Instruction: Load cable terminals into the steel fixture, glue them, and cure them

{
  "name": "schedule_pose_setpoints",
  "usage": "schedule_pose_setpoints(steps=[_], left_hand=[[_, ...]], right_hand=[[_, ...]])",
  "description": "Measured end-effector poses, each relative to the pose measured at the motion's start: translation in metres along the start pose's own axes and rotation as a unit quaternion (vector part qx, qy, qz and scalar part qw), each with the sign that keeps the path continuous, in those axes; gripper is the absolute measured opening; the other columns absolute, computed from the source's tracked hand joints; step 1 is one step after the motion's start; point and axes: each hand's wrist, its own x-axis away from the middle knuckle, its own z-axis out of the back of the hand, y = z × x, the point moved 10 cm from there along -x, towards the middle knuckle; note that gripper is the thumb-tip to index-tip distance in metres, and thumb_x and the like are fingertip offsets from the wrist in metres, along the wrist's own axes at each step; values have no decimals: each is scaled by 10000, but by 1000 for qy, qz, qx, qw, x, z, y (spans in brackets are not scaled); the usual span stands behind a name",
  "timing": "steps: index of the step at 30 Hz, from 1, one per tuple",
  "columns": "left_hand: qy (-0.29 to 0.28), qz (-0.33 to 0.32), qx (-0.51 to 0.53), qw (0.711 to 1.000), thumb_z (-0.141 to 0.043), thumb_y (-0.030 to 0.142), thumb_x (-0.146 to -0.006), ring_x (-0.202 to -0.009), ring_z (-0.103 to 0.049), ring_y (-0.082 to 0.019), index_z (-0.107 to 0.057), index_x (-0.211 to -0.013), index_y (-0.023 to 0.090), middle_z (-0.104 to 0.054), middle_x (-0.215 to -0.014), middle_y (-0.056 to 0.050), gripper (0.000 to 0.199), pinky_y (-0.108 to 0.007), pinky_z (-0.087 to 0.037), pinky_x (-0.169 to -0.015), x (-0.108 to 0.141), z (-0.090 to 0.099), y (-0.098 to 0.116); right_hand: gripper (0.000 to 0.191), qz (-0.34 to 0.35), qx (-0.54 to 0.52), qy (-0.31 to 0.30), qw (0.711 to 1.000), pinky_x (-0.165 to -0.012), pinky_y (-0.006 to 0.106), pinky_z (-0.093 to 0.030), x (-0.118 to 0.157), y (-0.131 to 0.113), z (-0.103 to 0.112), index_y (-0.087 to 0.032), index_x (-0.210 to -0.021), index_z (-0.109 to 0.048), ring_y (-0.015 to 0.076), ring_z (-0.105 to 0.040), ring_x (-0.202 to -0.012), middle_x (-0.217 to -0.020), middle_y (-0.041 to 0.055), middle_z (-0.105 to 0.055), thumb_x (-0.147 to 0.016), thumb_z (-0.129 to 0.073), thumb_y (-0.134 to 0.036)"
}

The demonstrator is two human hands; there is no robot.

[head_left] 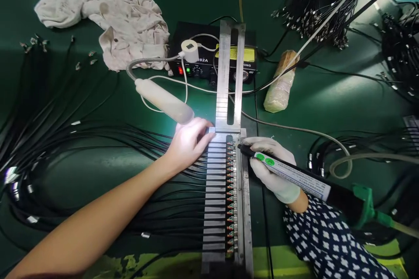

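A long metal cable fixture (215, 209) with slots lies lengthwise before me, its hinged metal cover (222, 69) swung away at the far end. Several black cables (176, 201) run into its slots from the left, their small connectors (231, 200) lined up on the right side. My bare left hand (190, 141) pinches the fixture's far left corner between thumb and fingers. In a white glove, my right hand (273, 165) is wrapped round a glue-dispensing syringe (294, 172) with a printed label. The black tip sits close beside the farthest connectors; whether it touches is unclear.
A white gooseneck lamp (165, 100) shines over my left hand. Behind stands a black dispenser controller (181, 45). Crumpled cloths (131, 19) lie far left, a wrapped roll (279, 85) right. Cable bundles (322, 0) and a hose (304, 130) spread across the right side.
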Motion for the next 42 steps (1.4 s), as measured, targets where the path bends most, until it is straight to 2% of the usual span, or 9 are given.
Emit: schedule_pose_setpoints(steps=[9,23,42], left_hand=[[7,-10,7,1000,-544,315,-987,-811,-516,-185,-625,-1013,189,-598,-835,-1,152,-320,-365,-816,0,2,2],[13,-25,10,1000,-557,300,-985,-800,-515,-179,-630,-1005,186,-584,-813,6,137,-318,-353,-787,1,3,4],[16,-26,2,1000,-556,302,-980,-805,-518,-188,-627,-1001,191,-578,-797,7,134,-325,-357,-787,-1,3,5]], right_hand=[[152,46,15,-2,999,-849,397,-626,-1,-7,0,-234,-952,-660,239,-749,-956,-1032,75,-770,-823,-693,-161],[131,51,26,-3,998,-794,373,-635,-1,-8,2,-230,-924,-653,230,-756,-902,-988,75,-776,-814,-677,-162],[151,41,23,3,999,-867,398,-624,0,-5,2,-239,-957,-654,233,-745,-968,-1040,72,-767,-830,-682,-163]])
